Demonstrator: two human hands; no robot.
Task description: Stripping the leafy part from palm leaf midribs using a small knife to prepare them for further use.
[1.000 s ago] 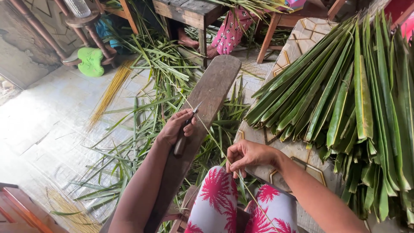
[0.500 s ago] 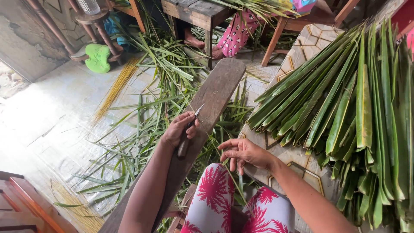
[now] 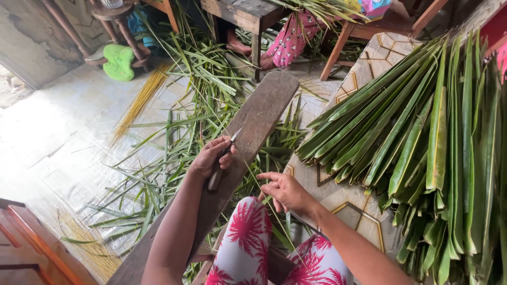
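Note:
My left hand [image 3: 210, 157] grips a small knife [image 3: 224, 158] by its wooden handle, blade pointing up and to the right over a long slanted wooden plank [image 3: 264, 113]. A thin pale leaf rib [image 3: 240, 158] runs across the plank under the blade and down toward my right hand [image 3: 282, 191]. My right hand pinches this rib just right of the plank, above my knee in red and white patterned trousers [image 3: 248, 237].
A thick pile of long green leaves [image 3: 422, 137] lies on a patterned mat [image 3: 348, 203] at the right. Loose green leaf strips [image 3: 174, 132] litter the floor. A bundle of yellow ribs [image 3: 140, 100] lies at the left. Another person's feet [image 3: 248, 53] rest under a wooden bench [image 3: 245, 10].
The view shifted slightly. My right hand has slid a little lower along the thin rib; my left hand keeps the knife in the same spot on the plank.

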